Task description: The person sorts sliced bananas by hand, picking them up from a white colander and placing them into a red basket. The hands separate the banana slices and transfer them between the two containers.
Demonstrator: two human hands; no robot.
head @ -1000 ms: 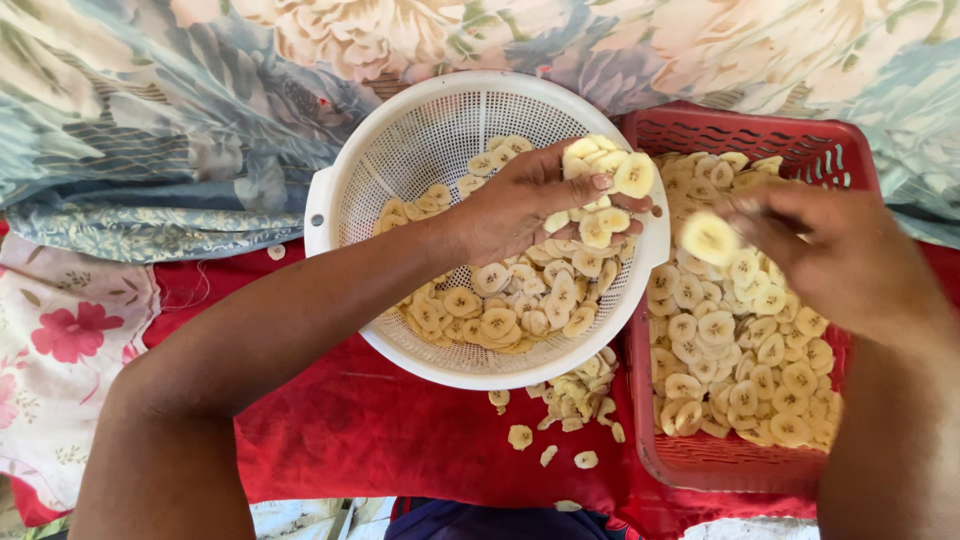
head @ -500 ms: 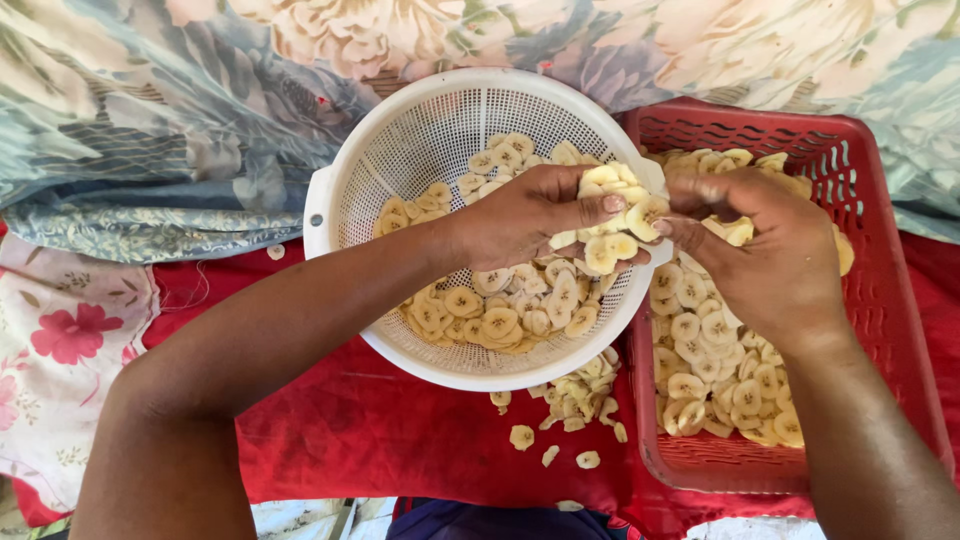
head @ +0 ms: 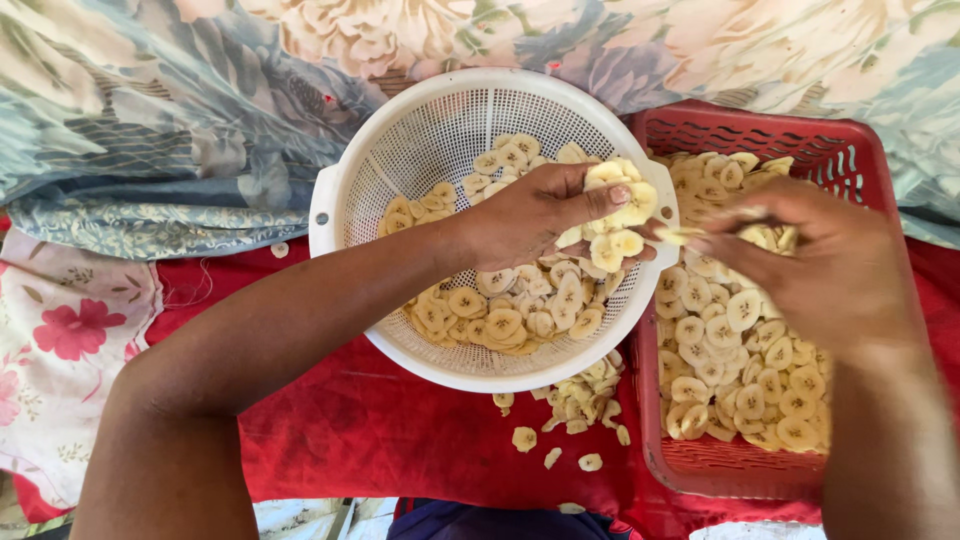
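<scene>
Both hands meet over the gap between 2 containers. Left hand [head: 545, 215] is curled shut around a clump of pale yellow banana slices [head: 620, 195], thumb pressed on top, at the right rim of the white colander [head: 345, 175]. Right hand [head: 825, 260] is half closed, its fingertips pinching 1 slice beside that clump, above the red basket [head: 850, 150].

Half a second ago the 2 hands were pressed closer together over the rim; 1 second ago the right hand was well apart, lifting a single slice over the red basket. Now the right hand has drawn slightly back toward the basket side while the left has kept its clump, so the slices seem to be being pulled apart from the bunch piece by piece.

Counted: 1 colander, about a third full of slices; 1 basket, holding a thicker layer; too many slices to number in either. About 12 loose slices [head: 575, 400] lie on the red cloth [head: 380, 430] under the colander's near edge. Behind is a floral fabric [head: 150, 110].
</scene>
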